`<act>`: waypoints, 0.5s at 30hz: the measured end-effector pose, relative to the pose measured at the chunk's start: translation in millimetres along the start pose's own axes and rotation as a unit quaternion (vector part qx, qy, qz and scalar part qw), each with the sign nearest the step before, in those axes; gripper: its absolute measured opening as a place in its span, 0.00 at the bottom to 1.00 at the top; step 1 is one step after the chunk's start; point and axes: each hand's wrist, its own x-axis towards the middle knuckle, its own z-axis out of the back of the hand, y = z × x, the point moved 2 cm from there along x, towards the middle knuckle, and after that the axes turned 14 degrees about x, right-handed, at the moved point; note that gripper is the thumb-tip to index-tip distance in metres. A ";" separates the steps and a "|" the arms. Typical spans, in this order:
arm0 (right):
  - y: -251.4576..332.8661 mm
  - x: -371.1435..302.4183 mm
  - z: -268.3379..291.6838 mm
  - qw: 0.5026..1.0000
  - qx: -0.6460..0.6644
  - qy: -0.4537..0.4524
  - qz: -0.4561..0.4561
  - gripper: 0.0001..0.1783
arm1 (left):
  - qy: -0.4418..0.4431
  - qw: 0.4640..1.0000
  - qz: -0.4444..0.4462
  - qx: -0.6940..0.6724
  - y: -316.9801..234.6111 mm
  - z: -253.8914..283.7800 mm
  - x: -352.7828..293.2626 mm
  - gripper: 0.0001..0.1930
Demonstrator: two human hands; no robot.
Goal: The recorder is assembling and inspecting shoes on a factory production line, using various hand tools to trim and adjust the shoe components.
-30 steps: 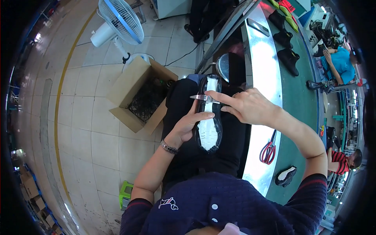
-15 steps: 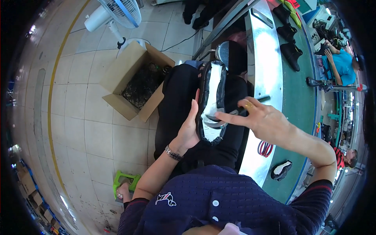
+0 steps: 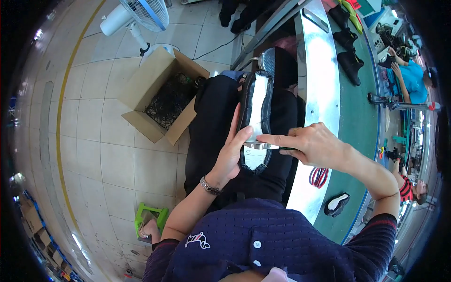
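A black shoe upper lies bottom-up over my lap, its white insole facing me and its black edge gathered around it. My left hand is wrapped round the left side of the shoe, the thumb resting on the insole. In my right hand is a metal-ended hand tool with a dark handle, mostly hidden by the fingers. Its shiny end lies across the insole at the wider, near part. My right index finger points along the tool, its tip close to my left thumb.
Left of my legs stands an open cardboard box with dark tangled material. A fan is behind it. On my right run a metal ledge and a green bench with black shoes. Red and dark rings lie on the ledge.
The tool's end has turned from slanting to lying flat across the insole. My right hand has lowered its wrist, and my left thumb has moved onto the insole beside the tool.
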 end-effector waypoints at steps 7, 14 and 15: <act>20.8 26.0 18.9 0.992 0.012 -0.113 0.046 0.40 | 0.006 0.996 0.089 -0.002 -8.5 10.5 -1.5 0.46; 21.4 26.0 0.7 0.991 -0.058 -0.107 0.062 0.39 | 0.045 0.991 0.123 0.012 -16.6 16.4 0.8 0.52; 18.1 24.4 -2.9 0.973 0.029 -0.198 0.110 0.39 | 0.039 0.985 0.168 0.008 -15.4 17.9 1.5 0.53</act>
